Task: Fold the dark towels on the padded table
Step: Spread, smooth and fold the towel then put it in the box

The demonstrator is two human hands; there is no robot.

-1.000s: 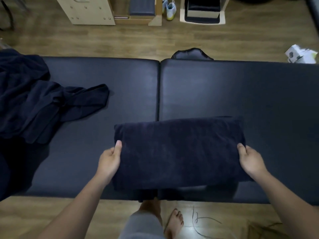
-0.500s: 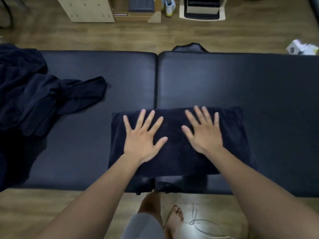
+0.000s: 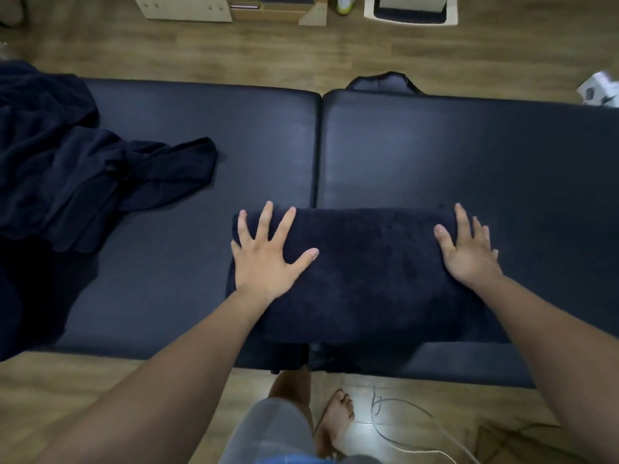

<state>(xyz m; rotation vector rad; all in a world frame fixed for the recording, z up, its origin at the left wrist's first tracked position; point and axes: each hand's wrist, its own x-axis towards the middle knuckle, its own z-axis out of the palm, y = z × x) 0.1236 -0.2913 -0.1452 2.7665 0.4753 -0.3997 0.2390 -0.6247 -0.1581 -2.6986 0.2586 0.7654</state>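
the folded towel lies at the near edge of the padded counter, straddling the seam between its two cushions. both hands are on top of it. half a second ago the palms sat close together in the middle of the cloth; now they have slid apart. the left hand is at the towel's left end and the right hand at its right end. a moment before that, they were holding the towel by its side edges.

neither hand grasps anything now. the fingers are straight and spread, palms pressed flat on the cloth, with the right fingers reaching to the far right corner. it looks like a smoothing stroke from the centre outward, and the towel looks flat and roughly rectangular, with its far edge straight across.

to my eye this fold is pressed down and close to finished. it may want one more fold across to make it smaller, or it may simply be set aside.

the heap of towels on the far left of the counter lies crumpled and unfolded, well apart from the hands, so most of the job looks to be ahead.
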